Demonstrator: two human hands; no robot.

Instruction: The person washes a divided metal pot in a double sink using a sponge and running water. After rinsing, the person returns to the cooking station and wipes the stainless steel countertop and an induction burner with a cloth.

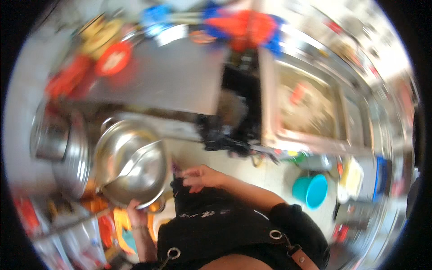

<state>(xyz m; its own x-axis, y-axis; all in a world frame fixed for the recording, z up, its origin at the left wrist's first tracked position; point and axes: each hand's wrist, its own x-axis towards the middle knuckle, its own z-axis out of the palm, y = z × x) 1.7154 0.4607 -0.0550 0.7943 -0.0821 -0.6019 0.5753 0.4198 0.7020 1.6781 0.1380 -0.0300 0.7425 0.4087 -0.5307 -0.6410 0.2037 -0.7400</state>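
Note:
My left hand [136, 213] grips the near rim of a wide, round stainless-steel pot [145, 184]. The pot is tilted so that its inside faces me. A bright curved metal strip [141, 157], apparently a divider, crosses the inside. A loop handle [108, 123] shows at its far edge. In front of my black apron [209, 216], my right hand [204, 179] hangs with loosely bent, parted fingers and nothing seen in it. It is to the right of the pot, apart from it. Motion blur softens the details.
Ahead is a stainless-steel worktop [168, 77] with a red plate-like item [114, 59]. A black bag-lined gap [239, 94] separates it from a sink [270, 135] of cloudy water. More metal pots [72, 152] stand left; a turquoise bucket [310, 190] sits on the floor right.

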